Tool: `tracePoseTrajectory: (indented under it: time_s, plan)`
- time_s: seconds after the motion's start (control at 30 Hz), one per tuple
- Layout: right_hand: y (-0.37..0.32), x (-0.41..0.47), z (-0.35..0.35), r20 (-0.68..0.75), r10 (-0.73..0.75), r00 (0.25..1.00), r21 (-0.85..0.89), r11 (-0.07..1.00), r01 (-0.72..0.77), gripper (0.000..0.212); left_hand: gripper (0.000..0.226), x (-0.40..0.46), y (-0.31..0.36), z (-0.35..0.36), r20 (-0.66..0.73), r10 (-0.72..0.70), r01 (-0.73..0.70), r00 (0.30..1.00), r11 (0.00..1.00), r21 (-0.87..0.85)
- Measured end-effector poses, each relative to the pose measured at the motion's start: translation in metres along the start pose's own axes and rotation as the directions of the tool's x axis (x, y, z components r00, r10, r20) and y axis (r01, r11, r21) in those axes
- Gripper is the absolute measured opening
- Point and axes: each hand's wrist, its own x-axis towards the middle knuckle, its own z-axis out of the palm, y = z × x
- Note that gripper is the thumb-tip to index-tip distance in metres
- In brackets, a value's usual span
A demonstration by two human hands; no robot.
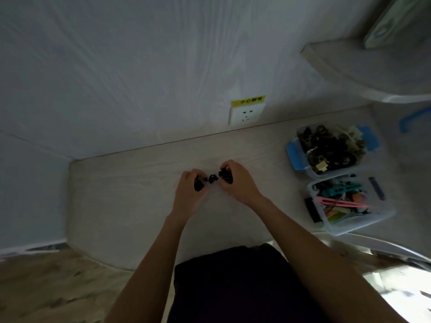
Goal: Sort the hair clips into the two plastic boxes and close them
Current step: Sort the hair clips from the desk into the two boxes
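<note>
Both my hands are over the middle of the pale wooden desk (130, 197). My left hand (190, 194) grips a small black hair clip (199, 183). My right hand (236, 180) grips another black clip (225, 175). A third black clip (212, 178) sits on the desk between them. At the right stand two clear plastic boxes, both without lids on: the far box (326, 149) holds several dark claw clips, and the near box (349, 203) holds several coloured flat clips.
A white wall socket (246, 114) with a yellow label is on the wall behind the desk. A blue latch (295, 155) sticks out of the far box's left side. A curved white shelf (373, 73) hangs at the upper right. Wooden floor lies at the lower left.
</note>
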Motion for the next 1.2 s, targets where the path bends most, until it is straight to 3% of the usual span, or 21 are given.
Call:
tracePoseTrajectory:
  time_s: [0.2,0.4,0.6,0.77,0.93,1.07,1.13,1.2]
  plan:
    - [0.014,-0.011,-0.008,0.021,0.032,0.999,-0.07,0.997,-0.031,0.033,0.031,-0.002,-0.002,0.005,-0.004,-0.059,0.059,0.998,0.995,0.085]
    - [-0.008,0.003,0.009,0.117,-0.054,0.992,-0.282,0.956,0.086,0.037,0.032,0.001,0.002,0.001,0.044,0.051,-0.062,0.998,0.956,0.285]
    - [-0.011,0.01,0.016,0.148,-0.055,0.987,-0.402,0.909,0.111,0.032,0.033,0.009,0.001,0.003,0.104,0.118,-0.146,0.988,0.934,0.325]
    - [0.0,0.002,0.007,0.057,-0.046,0.997,-0.316,0.947,0.062,0.025,0.024,0.01,-0.002,0.001,0.05,0.092,-0.102,0.994,0.961,0.256]
    - [-0.004,-0.019,-0.04,-0.048,0.005,0.999,0.025,1.0,-0.004,0.018,0.022,0.003,0.001,-0.004,0.016,0.06,-0.062,0.998,0.987,0.149]
    - [0.005,-0.053,-0.103,-0.215,0.045,0.976,0.205,0.979,0.0,0.01,0.019,-0.002,0.046,0.006,-0.011,0.26,-0.257,0.966,0.96,0.115]
    - [0.02,-0.065,-0.136,-0.298,0.075,0.952,0.198,0.98,-0.015,0.01,0.023,0.0,0.084,0.017,0.019,0.404,-0.404,0.914,0.909,0.106]
    - [0.039,-0.069,-0.164,-0.397,0.102,0.912,0.074,0.994,-0.078,0.016,0.024,0.005,0.123,0.032,0.067,0.496,-0.5,0.866,0.86,0.098]
